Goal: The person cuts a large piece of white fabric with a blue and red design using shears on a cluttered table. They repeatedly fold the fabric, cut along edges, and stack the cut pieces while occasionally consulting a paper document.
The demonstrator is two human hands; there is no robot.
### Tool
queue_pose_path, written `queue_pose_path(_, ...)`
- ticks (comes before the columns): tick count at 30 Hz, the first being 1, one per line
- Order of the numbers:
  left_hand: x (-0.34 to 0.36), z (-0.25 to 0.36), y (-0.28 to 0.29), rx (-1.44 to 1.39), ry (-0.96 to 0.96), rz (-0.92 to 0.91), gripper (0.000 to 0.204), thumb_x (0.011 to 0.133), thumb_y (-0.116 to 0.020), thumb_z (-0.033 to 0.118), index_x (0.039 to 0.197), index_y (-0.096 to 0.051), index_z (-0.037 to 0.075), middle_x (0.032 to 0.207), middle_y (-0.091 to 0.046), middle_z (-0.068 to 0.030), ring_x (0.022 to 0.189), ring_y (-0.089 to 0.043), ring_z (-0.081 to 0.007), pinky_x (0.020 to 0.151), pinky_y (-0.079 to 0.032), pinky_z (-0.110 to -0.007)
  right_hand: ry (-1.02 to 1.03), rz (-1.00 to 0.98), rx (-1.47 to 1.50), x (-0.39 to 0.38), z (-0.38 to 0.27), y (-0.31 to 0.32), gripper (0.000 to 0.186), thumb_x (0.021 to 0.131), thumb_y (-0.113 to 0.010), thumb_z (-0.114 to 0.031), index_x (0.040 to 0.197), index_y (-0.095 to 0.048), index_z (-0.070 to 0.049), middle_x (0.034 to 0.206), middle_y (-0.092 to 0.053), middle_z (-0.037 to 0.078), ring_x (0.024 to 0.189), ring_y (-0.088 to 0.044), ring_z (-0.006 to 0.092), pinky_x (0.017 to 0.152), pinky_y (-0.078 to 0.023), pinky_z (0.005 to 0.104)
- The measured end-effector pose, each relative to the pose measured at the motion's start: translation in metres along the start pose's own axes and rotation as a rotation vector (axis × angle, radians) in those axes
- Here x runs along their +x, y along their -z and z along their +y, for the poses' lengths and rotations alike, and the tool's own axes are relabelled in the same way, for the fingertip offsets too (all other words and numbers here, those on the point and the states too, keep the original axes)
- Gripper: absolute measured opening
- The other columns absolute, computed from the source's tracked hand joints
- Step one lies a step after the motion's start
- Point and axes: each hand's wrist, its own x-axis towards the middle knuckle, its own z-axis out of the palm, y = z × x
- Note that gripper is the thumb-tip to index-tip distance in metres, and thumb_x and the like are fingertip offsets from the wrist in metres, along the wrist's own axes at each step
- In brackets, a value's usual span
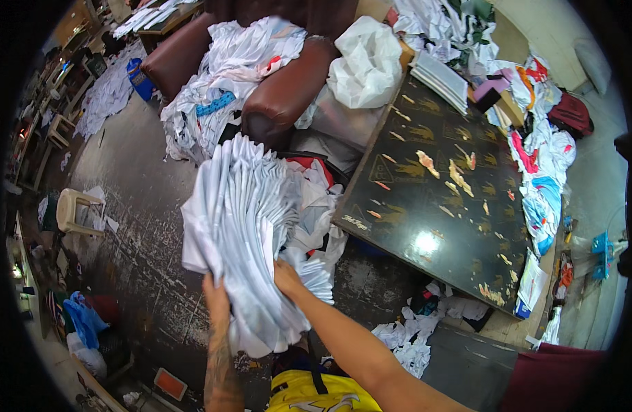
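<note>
A thick stack of white fabric pieces (244,199), folded in many loose layers, hangs in front of me above the dark floor. My left hand (217,296) grips its lower left side, with the fingers partly hidden by the cloth. On the other side my right hand (287,278) is closed around the right edge of the layers, its fingertips tucked out of sight. A smaller fan of white folded cloth (312,275) sticks out just right of my right hand. Whether it belongs to the same stack, I cannot tell.
A dark, scuffed table (432,185) stands at the right. Behind the stack, a brown armchair (282,86) bears piled white cloth (240,62) and sits beside a white plastic bag (366,62). A beige stool (79,211) is at left. More cloth (412,340) lies below the table.
</note>
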Motion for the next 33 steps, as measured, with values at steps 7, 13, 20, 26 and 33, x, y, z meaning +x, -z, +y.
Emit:
queue_pose_path(7, 0.034, -0.139, -0.125, 0.213, 0.058, -0.281, 0.037, 0.091, -0.08, 0.029, 0.104, -0.064, -0.002, 0.092, -0.066, -0.017, 0.087, -0.063, -0.0334, 0.079, -0.049, -0.045, 0.013, 0.343, -0.402, 0.095, 0.131, 0.067, 0.042, 0.098, -0.068, -0.017, 0.14, -0.067, -0.01, 0.135, -0.071, 0.021, 0.125, -0.068, 0.0397, 0.107, -0.053, 0.048)
queue_pose_path(13, 0.02, -0.155, -0.182, 0.139, -0.044, -0.288, 0.027, 0.089, -0.076, 0.023, 0.097, -0.065, 0.0, 0.084, -0.064, -0.0178, 0.081, -0.061, -0.038, 0.074, -0.047, -0.049, -0.025, 0.228, -0.401, 0.176, 0.135, 0.055, 0.059, 0.095, -0.077, -0.026, 0.149, -0.059, -0.01, 0.146, -0.065, 0.022, 0.135, -0.061, 0.0426, 0.113, -0.048, 0.0468)
queue_pose_path(20, 0.002, -0.108, -0.171, 0.175, 0.168, -0.475, 0.046, 0.1, -0.074, 0.042, 0.093, -0.07, -0.004, 0.078, -0.07, -0.0177, 0.071, -0.065, -0.028, 0.068, -0.049, -0.043, 0.484, 0.229, -0.695, 0.067, 0.049, 0.082, 0.028, 0.105, -0.065, -0.028, 0.107, -0.075, -0.002, 0.097, -0.073, 0.021, 0.103, -0.066, 0.0408, 0.087, -0.051, 0.0534)
queue_pose_path(26, -0.048, -0.082, -0.112, -0.029, 0.315, -0.182, 0.039, 0.103, -0.076, 0.031, 0.091, -0.068, -0.005, 0.077, -0.066, -0.0061, 0.071, -0.055, -0.0181, 0.068, -0.046, -0.041, 0.281, 0.578, 0.196, -0.137, -0.035, 0.22, 0.032, 0.11, -0.06, -0.031, 0.114, -0.071, -0.002, 0.104, -0.072, 0.015, 0.102, -0.07, 0.0303, 0.091, -0.054, 0.0441)
queue_pose_path(33, -0.053, -0.056, -0.114, 0.152, 0.131, -0.056, 0.038, 0.1, -0.076, 0.032, 0.097, -0.069, -0.006, 0.09, -0.073, -0.0211, 0.083, -0.069, -0.0386, 0.078, -0.052, -0.049, 0.963, 1.086, 0.6, -0.353, -0.12, 0.496, 0.037, 0.112, -0.062, -0.035, 0.135, -0.067, -0.006, 0.135, -0.07, 0.009, 0.123, -0.068, 0.0213, 0.11, -0.053, 0.0406)
